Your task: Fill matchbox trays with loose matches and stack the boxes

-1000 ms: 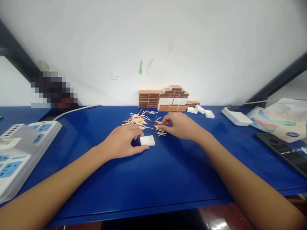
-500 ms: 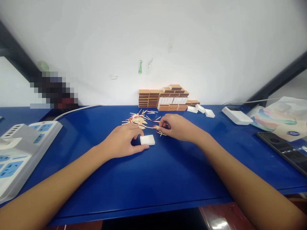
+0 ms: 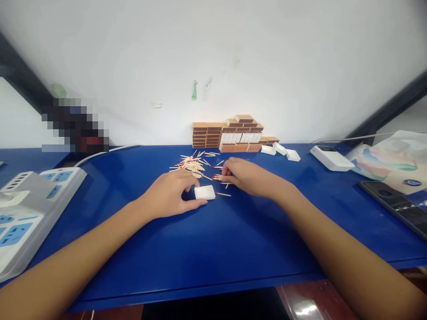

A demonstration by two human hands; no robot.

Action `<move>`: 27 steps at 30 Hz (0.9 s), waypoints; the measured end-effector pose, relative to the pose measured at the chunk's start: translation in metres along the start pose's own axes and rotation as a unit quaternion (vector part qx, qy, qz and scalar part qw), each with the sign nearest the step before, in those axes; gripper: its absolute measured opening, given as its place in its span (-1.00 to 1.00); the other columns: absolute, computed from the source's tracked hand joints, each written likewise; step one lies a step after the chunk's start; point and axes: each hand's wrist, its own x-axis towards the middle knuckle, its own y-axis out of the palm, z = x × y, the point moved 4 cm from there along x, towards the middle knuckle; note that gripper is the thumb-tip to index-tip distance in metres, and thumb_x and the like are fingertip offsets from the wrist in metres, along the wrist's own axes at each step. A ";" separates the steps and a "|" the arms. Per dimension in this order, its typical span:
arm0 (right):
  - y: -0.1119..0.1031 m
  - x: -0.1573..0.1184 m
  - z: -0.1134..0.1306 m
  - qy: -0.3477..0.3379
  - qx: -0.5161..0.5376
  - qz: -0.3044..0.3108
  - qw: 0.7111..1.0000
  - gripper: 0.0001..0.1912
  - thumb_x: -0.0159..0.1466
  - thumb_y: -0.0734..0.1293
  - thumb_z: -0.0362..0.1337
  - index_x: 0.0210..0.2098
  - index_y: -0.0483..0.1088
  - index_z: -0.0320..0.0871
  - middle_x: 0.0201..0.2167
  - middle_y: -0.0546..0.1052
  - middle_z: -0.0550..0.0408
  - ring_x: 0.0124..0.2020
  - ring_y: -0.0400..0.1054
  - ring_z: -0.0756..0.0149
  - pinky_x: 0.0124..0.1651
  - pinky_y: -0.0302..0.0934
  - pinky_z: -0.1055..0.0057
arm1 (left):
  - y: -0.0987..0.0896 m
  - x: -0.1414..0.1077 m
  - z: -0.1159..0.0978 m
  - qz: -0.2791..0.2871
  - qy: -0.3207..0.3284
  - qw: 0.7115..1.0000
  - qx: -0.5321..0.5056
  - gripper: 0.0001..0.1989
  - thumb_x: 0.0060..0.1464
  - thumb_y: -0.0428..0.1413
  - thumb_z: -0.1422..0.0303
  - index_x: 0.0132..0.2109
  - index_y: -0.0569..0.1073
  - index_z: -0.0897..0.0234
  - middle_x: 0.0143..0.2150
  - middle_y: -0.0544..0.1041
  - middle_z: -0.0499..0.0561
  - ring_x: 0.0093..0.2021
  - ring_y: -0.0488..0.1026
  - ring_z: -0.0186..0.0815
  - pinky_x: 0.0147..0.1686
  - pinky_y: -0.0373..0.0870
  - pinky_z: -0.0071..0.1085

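Matches [image 3: 217, 177] pinched in the right hand [image 3: 248, 174] lie nearer the back edge of the bench [image 3: 207, 253] than its front, as does the white box [image 3: 205, 192] clamped in the left hand [image 3: 171, 194], and an uneven pinch could scatter them.

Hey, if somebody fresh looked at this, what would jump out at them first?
Probably the stack of brown and white matchboxes before the pale wall, at the back of the bright blue table. Next, the heap of red-tipped matches just beyond the left hand, which holds a small white box, while the right hand is at a smaller scatter of matches. A white power strip stands out at the left edge.
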 end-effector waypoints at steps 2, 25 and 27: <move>-0.001 0.000 0.000 0.000 0.004 -0.003 1.000 -0.84 0.42 0.35 -0.25 -0.30 0.40 -0.14 -0.24 0.52 -0.04 -0.22 0.36 0.18 -0.20 0.14 0.32 | 0.000 0.000 0.000 0.002 -0.002 1.000 -0.002 -0.66 0.21 0.23 0.03 -0.23 0.50 0.24 -0.34 0.52 -0.03 -0.30 0.47 -0.25 -0.30 0.32 -0.33; 0.009 0.002 0.002 -0.044 -0.100 -0.022 0.994 -0.83 0.49 0.29 -0.30 -0.24 0.42 -0.23 -0.19 0.52 -0.13 -0.15 0.38 0.11 -0.12 0.20 0.29 | -0.001 0.000 0.001 -0.011 0.002 1.000 0.001 -0.65 0.21 0.23 0.03 -0.27 0.47 0.24 -0.36 0.51 -0.05 -0.32 0.45 -0.27 -0.31 0.28 -0.34; 0.007 0.001 0.001 -0.054 -0.084 -0.040 0.994 -0.84 0.49 0.29 -0.31 -0.24 0.41 -0.21 -0.18 0.52 -0.11 -0.15 0.38 0.12 -0.11 0.21 0.29 | 0.000 0.001 0.002 -0.011 -0.013 1.000 0.005 -0.65 0.20 0.24 0.04 -0.28 0.47 0.24 -0.36 0.51 -0.05 -0.33 0.44 -0.28 -0.31 0.28 -0.34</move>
